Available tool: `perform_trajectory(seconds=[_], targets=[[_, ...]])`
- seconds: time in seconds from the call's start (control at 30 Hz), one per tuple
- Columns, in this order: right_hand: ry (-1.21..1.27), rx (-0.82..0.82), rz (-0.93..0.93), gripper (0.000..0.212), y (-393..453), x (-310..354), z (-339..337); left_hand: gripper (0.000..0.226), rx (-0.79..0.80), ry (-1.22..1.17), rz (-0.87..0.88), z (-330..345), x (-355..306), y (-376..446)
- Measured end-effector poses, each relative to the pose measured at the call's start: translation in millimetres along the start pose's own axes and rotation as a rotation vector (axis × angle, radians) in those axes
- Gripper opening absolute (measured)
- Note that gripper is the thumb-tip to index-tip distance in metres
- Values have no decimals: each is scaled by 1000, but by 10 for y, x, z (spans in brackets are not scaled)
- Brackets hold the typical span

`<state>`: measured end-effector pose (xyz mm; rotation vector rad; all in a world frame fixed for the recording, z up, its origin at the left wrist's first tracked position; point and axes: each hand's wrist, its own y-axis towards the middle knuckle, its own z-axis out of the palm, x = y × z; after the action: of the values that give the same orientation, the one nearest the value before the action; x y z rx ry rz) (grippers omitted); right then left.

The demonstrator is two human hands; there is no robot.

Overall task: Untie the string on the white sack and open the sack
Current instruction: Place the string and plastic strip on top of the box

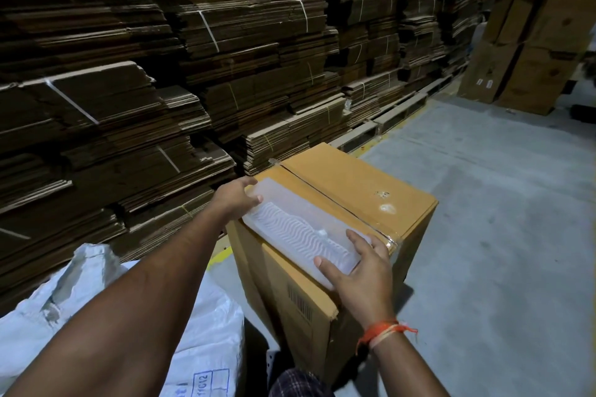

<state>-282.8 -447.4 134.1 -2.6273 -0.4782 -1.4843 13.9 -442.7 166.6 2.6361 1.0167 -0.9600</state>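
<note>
Both arms outstretched, left hand (237,198), right hand (361,271) gripping packet (300,229)

A tall brown cardboard box (335,235) stands on the grey concrete floor (500,235). A long translucent white packet (296,229) lies on its top along the near edge. The left hand (237,198) grips the packet's far end, and the right hand (361,271), with an orange thread (385,330) at the wrist, holds the near end. A white sack (96,300) sits low on the left. Behind stand strapped stacks of flattened cardboard (193,58).
</note>
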Motion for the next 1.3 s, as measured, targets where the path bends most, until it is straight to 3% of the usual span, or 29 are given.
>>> perform_trajectory(seconds=[0.13, 0.2, 0.37, 0.53, 0.93, 1.03, 1.17, 1.3], targets=[[-123, 135, -62, 119, 90, -75, -58, 60, 42, -91, 3, 1, 24, 64], [-183, 169, -89, 124, 118, -87, -85, 64, 66, -132, 36, 5, 15, 94], [-215, 129, -134, 110, 178, -105, -77, 50, 94, -123, 149, 60, -3, 174], [-240, 104, -157, 104, 194, -102, -53, 42, 76, -206, 129, 113, 26, 222], [-211, 113, -142, 102, 166, -106, -24, 45, 102, -206, 118, 136, 33, 258], [-82, 121, -100, 87, 140, -106, -25, 41, 18, -96, 148, 152, 12, 197], [124, 30, 0, 43, 126, -152, 32, 25, -143, -31, 163, 174, 74, 85], [137, -63, 3, 37, 108, -159, 125, 30, -162, -59, 159, 216, 158, -36]])
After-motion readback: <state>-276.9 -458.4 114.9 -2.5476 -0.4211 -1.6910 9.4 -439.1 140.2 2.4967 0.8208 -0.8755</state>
